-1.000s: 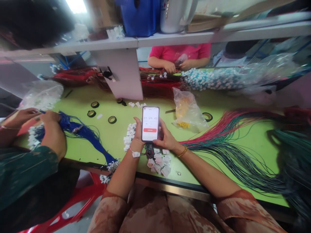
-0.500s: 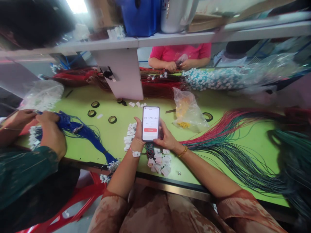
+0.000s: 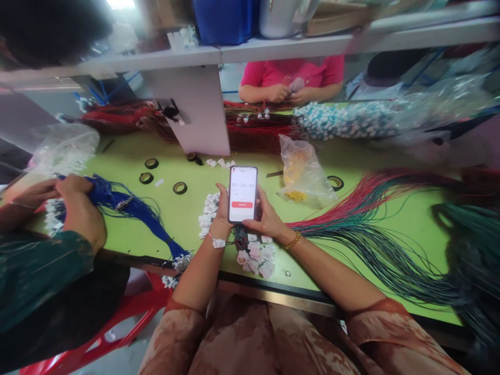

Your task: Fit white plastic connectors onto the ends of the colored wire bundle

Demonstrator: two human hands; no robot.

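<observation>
I have a phone (image 3: 242, 194) gripped between both hands, over the green table (image 3: 406, 208), its screen turned to me and reading 01:20:44 above a red button (image 3: 241, 204). My left hand (image 3: 223, 211) is closed on the phone's left edge, the thumb pointing up just beside it. My right hand (image 3: 269, 216) is curled around the lower right, its thumb laid at the bottom edge. How my fingers sit behind the phone, I cannot tell.

A white band with a tag (image 3: 219, 243) circles my left wrist, and a yellow bracelet (image 3: 294, 240) my right. Just below the phone lies a pile of white connectors (image 3: 255, 259); a second pile (image 3: 208, 216) is partly hidden by my left hand. Pink, green and black wires (image 3: 363, 239) spread over the table to the right of my right wrist. Near the wrist is a small metal ring (image 3: 288, 273). Beyond the phone, to its right, rests a clear bag (image 3: 307, 174) with yellow pieces inside. Three tape rolls (image 3: 180, 192) lie to the left. Further left, a co-worker's hands (image 3: 82, 200) are at blue wires (image 3: 142, 211). Across the table sits a person in a pink shirt (image 3: 289, 75).
</observation>
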